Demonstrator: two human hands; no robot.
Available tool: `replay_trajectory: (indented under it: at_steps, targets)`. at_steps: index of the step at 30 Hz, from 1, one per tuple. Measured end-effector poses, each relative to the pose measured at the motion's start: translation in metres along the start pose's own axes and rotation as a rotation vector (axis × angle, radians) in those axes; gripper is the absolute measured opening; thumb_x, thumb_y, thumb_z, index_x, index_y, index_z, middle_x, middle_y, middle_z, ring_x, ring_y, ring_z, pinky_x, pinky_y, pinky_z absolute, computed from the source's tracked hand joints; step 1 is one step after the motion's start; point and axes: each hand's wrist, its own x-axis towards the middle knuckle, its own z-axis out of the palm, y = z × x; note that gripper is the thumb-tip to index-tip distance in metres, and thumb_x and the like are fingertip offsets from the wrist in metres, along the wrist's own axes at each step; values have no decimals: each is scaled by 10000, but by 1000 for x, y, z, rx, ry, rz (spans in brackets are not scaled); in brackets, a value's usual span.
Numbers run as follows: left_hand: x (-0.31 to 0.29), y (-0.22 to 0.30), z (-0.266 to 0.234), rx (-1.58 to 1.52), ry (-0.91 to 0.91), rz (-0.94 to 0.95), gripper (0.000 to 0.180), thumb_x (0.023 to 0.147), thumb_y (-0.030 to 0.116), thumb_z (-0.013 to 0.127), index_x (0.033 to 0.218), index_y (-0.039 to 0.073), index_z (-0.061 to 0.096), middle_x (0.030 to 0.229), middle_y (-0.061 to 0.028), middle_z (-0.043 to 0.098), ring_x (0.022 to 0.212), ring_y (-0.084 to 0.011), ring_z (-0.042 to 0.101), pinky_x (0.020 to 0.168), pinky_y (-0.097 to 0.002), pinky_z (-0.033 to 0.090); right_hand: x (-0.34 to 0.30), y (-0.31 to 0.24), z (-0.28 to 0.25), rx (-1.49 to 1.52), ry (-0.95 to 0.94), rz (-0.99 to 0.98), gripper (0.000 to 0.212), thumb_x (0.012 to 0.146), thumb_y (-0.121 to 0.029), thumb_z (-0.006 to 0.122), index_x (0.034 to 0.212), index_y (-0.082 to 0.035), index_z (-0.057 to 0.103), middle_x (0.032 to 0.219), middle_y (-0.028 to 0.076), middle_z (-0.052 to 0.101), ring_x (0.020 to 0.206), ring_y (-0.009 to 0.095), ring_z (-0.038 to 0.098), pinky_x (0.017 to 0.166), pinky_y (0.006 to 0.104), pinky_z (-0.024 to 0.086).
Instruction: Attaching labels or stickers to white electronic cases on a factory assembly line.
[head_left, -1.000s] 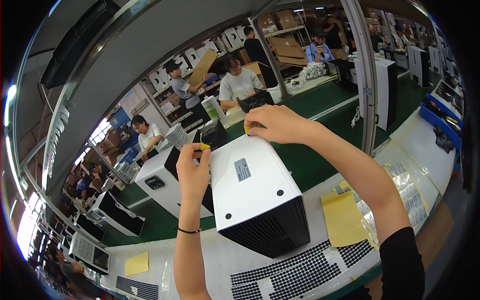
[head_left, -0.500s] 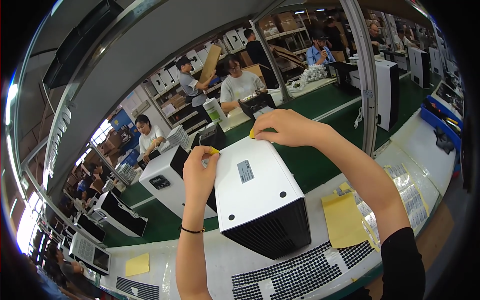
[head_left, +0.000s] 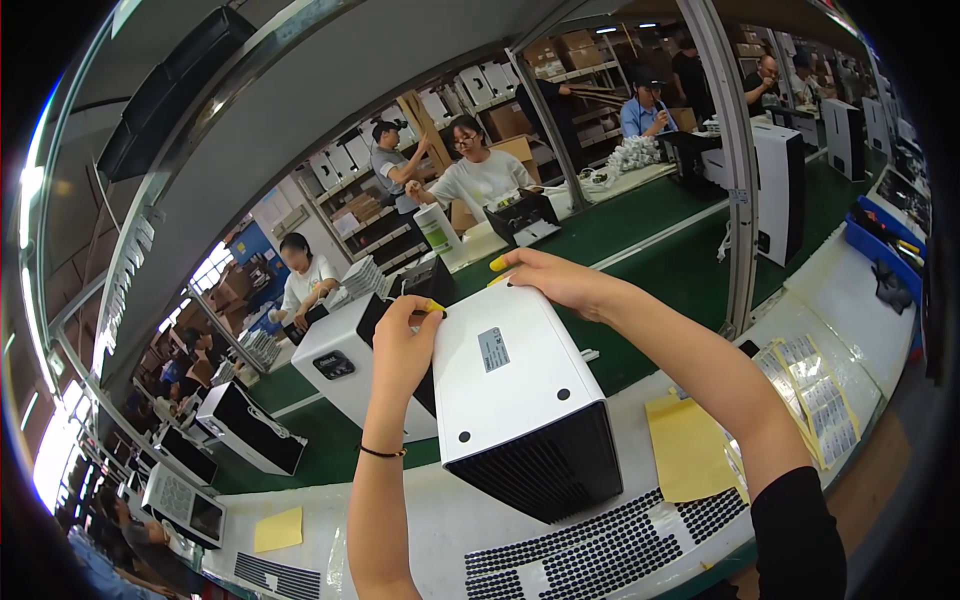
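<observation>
A white appliance (head_left: 530,380) lies on the bench, a black grille facing me and a grey label on top. Round black pads (head_left: 563,394) show at its near corners. At the far left corner is my left hand (head_left: 402,340), thumb and yellow-covered index finger nearly together; whatever lies between them is hidden. My right hand (head_left: 550,282) rests at the far right corner. Its thumb touches the top beside a dark spot, and its yellow-tipped index finger stretches past the edge, apart from the thumb.
Sheets of black dots (head_left: 590,545) lie before the appliance, with yellow backing paper (head_left: 690,450) and label sheets (head_left: 815,400) to the right. Another white appliance (head_left: 345,365) stands left on the green conveyor (head_left: 640,290). A metal post (head_left: 738,200) rises at right. Co-workers sit across.
My right index finger has lifted and straightened away from the corner, while the thumb has come onto the top. The left hand stays at its corner. A co-worker opposite has raised an arm.
</observation>
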Motion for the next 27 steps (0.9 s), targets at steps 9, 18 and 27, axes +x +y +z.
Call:
replay_trajectory:
  at_steps: [9,18,27]
  targets:
    - [7,13,-1,129,-59,181,130,817,55,666,898,-44,644,831,-95,660,731,-185,637,653,-268,485,-1,9,5,78,85,-106,387,918,-187,484,1270,-30,453,1033,93,582,934,129,532,859,270,403]
    - [-7,25,-26,244,-208,250,154,849,73,637,960,-22,684,1001,-95,645,775,-189,622,695,-267,488,-2,8,6,48,83,-91,360,953,-213,483,1267,-38,461,1121,107,574,1043,139,524,913,282,406]
    - [1,-9,13,-400,-114,-253,287,890,118,608,1143,-16,637,1075,-78,652,922,-132,593,772,-255,468,-27,26,15,219,275,-102,552,939,-371,550,1348,-43,377,1209,132,523,1142,193,495,989,299,369]
